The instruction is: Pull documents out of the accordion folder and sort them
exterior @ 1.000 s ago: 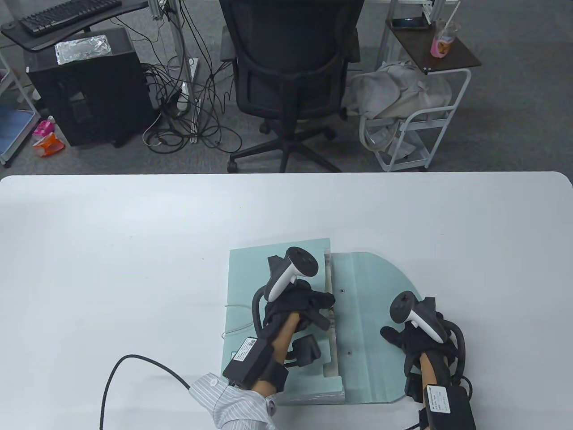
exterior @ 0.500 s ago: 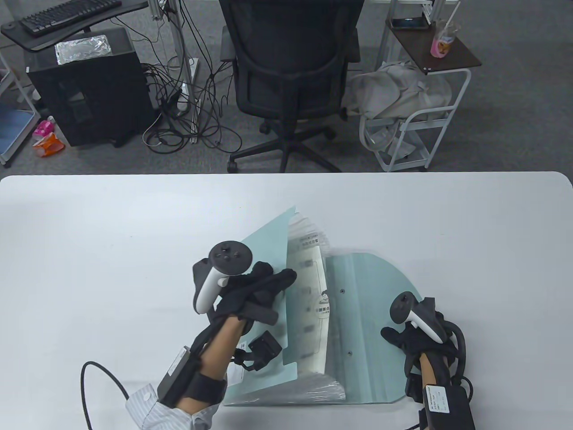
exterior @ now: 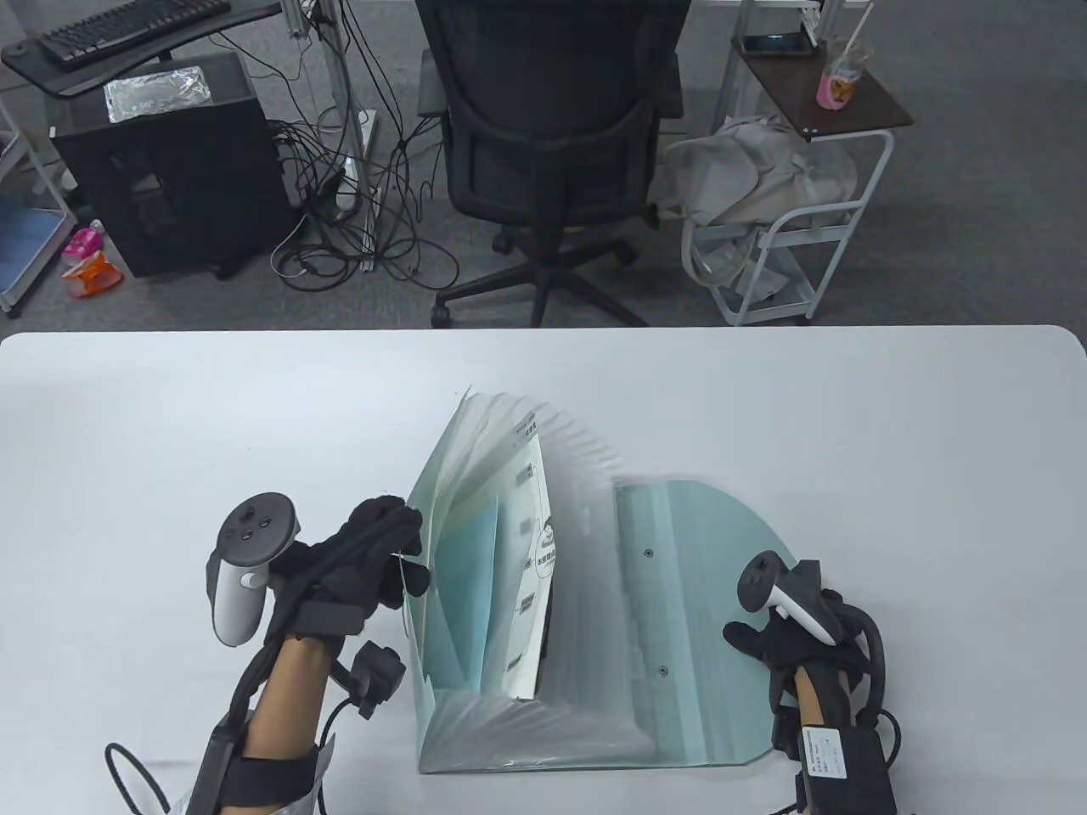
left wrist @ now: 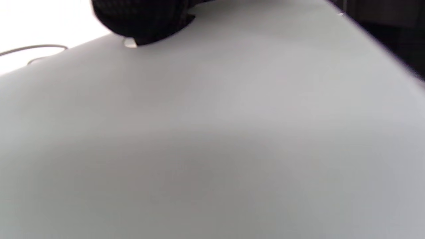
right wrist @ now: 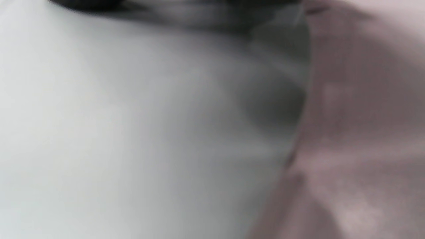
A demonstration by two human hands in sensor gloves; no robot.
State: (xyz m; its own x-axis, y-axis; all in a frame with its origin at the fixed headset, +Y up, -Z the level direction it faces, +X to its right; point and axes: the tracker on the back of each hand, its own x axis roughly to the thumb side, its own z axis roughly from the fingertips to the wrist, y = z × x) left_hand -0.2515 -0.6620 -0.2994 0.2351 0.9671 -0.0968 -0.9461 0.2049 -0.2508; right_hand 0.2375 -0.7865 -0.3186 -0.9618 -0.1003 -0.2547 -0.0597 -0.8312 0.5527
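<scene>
accordion folder [exterior: 543, 594] sits on the white table [exterior: 170, 424], near-centre, fanned wide open. its pale green flap [exterior: 705, 594] lies flat on the table to the right; the front cover [exterior: 420, 611] stands lifted on the left, with the translucent pleats spread between them.

writing: a white printed document [exterior: 531, 560] stands in the pockets, showing dark blocks of text, a round logo and what looks like a small code square — all too small and blurred to read. a white label on the right wrist box [exterior: 828, 751] is also unreadable. no brand name can be made out anywhere.

left hand [exterior: 365, 552] — at the left edge of the folder, fingers wrapped over the edge of the lifted front cover, gripping it. left wrist view shows only a blurred pale surface and a dark glove tip at the top.

right hand [exterior: 781, 641] — rests on the flap's near-right corner, pressing it to the table. whether the fingers are spread or curled cannot be told; right wrist view is a blur.

the folder lies between the two hands, touching both.
</scene>
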